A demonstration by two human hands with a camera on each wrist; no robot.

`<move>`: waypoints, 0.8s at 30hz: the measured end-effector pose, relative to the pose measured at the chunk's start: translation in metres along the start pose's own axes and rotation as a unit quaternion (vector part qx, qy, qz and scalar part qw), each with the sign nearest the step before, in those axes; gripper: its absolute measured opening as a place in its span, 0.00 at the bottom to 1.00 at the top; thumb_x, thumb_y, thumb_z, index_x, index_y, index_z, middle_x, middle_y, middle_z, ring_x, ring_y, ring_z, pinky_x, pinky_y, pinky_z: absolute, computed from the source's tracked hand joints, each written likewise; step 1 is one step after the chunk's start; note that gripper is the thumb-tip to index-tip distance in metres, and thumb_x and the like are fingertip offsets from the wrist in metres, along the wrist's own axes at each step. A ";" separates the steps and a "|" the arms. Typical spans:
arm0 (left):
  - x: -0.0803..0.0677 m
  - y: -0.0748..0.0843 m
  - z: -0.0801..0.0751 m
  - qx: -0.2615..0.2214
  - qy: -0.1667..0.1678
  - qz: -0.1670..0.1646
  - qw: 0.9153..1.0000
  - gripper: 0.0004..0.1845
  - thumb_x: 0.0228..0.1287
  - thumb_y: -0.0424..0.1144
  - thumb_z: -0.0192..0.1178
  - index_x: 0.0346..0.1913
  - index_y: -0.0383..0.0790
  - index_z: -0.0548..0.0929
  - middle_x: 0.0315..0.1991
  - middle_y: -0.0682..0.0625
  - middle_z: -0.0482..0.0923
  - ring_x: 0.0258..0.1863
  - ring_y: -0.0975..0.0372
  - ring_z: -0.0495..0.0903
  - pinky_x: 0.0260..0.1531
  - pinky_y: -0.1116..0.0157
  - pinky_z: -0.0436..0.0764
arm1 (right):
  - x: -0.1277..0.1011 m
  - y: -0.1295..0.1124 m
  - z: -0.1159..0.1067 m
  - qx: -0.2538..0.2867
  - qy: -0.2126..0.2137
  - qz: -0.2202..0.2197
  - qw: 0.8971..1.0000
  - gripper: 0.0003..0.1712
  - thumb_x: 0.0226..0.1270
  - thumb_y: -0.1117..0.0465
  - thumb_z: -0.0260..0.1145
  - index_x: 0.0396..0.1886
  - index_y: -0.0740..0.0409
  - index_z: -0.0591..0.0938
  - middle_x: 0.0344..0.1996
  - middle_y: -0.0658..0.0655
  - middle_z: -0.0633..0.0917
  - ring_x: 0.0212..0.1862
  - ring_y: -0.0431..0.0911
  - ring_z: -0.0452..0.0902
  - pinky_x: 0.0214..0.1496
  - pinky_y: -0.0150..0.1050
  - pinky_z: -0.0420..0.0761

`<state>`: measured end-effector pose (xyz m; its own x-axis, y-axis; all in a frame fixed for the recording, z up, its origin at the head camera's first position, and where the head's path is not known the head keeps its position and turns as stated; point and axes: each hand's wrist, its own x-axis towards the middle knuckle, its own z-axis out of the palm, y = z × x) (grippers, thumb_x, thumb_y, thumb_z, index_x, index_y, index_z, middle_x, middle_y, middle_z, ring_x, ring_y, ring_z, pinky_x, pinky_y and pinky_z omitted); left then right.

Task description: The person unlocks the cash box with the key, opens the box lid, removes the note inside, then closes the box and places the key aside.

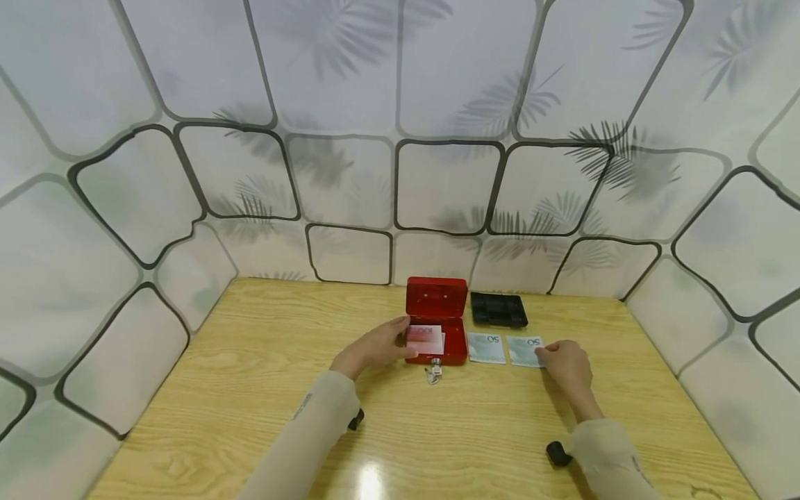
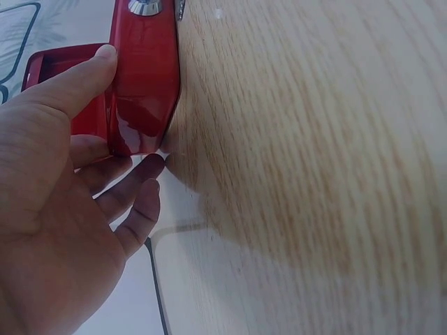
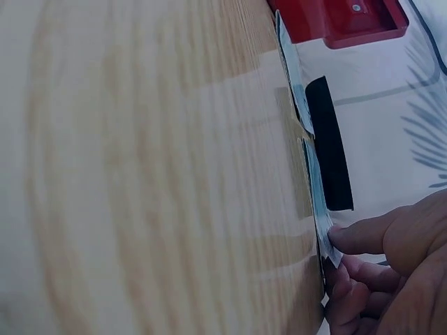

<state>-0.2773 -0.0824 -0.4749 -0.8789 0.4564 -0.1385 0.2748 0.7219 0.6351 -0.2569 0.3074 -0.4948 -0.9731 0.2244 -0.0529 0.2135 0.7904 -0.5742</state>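
Note:
A red cash box stands with its lid raised, pink 100 banknotes lying inside. My left hand holds the box by its left side, thumb at the front rim and fingers along the side wall, as the left wrist view also shows. To the right of the box lie two pale green 50 banknotes, a left one and a right one. With thumb and fingers, my right hand pinches the right banknote at its right edge; that corner is lifted slightly in the right wrist view.
Behind the banknotes sits a black compartment tray. Keys hang at the lock on the box's front. Patterned fabric walls enclose the wooden table at the back and sides.

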 end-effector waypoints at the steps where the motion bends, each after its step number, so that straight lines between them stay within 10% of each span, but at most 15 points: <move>1: 0.000 0.000 0.000 0.000 0.000 0.001 1.000 0.44 0.74 0.51 0.64 0.82 0.37 0.55 0.82 0.44 0.52 0.80 0.50 0.52 0.78 0.53 0.55 | 0.000 0.000 0.000 0.000 0.001 0.001 1.000 0.21 0.73 0.55 0.65 0.46 0.74 0.86 0.44 0.72 0.87 0.36 0.56 0.83 0.29 0.46 0.80; 24: -0.001 0.000 0.000 0.001 -0.002 0.002 1.000 0.45 0.74 0.52 0.64 0.82 0.38 0.55 0.82 0.44 0.52 0.80 0.50 0.53 0.77 0.52 0.56 | -0.011 -0.005 -0.003 0.021 0.026 0.008 0.999 0.26 0.76 0.53 0.60 0.51 0.78 0.83 0.48 0.76 0.85 0.44 0.65 0.83 0.39 0.55 0.83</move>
<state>-0.2766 -0.0828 -0.4753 -0.8765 0.4608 -0.1389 0.2791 0.7217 0.6334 -0.2467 0.3029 -0.4887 -0.9634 0.2672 -0.0209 0.2244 0.7615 -0.6081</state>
